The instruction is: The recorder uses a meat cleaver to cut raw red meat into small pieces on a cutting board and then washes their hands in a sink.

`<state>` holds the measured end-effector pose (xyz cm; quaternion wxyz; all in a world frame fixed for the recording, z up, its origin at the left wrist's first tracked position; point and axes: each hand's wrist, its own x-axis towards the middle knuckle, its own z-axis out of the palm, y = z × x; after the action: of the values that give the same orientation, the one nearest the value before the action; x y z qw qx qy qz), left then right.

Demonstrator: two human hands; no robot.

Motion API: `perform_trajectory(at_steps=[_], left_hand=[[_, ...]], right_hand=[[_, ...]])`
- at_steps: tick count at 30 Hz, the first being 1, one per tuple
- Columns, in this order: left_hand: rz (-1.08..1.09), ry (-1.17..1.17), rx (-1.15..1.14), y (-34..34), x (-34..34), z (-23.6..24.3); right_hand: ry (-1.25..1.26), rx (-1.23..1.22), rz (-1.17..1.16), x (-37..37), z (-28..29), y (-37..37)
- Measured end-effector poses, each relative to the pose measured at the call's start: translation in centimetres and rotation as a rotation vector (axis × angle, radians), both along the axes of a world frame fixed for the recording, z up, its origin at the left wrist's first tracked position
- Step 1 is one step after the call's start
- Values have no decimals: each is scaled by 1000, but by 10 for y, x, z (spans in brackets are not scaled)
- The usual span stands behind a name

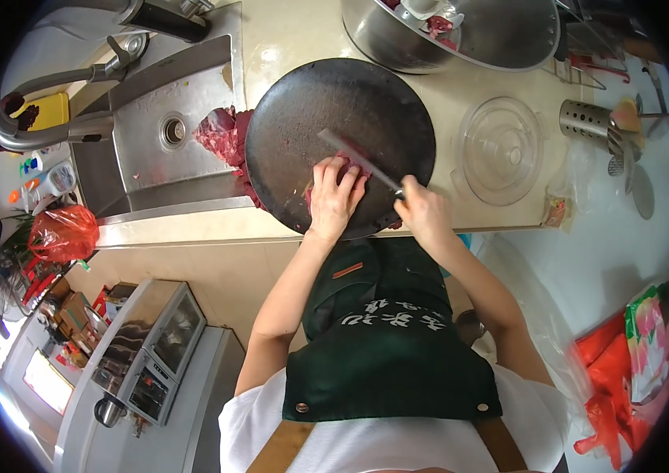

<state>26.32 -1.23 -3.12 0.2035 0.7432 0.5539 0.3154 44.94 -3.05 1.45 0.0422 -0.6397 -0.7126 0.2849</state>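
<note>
A round, dark chopping board lies on the counter in front of me. On its near half is a piece of red meat, partly hidden under my fingers. My left hand is closed over the meat, pressing it against the board. In my right hand, closed round the handle, is a kitchen knife. Its blade slants across the meat, just beside my left fingertips, with the tip toward the far left. More raw meat sticks out past the board's left edge, over the sink rim.
A steel sink with a tap is at the left. Behind the board stands a large metal pot with meat pieces inside. A clear round lid and a perforated utensil holder are at the right. A red plastic bag sits left of the sink.
</note>
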Motion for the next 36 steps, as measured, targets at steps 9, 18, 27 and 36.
perform_trajectory(at_steps=[9, 18, 27, 36], left_hand=[[-46, -11, -13, -1, -4, -4], [-33, -29, -69, 0, -3, 0], [-10, -42, -3, -2, -7, 5], [-53, 3, -51, -2, -9, 1]], right_hand=[[-47, -91, 89, 7, 29, -16], [-149, -65, 73, -23, 19, 5], [74, -116, -147, 15, 1, -18], [-71, -96, 77, 2, 38, -21]])
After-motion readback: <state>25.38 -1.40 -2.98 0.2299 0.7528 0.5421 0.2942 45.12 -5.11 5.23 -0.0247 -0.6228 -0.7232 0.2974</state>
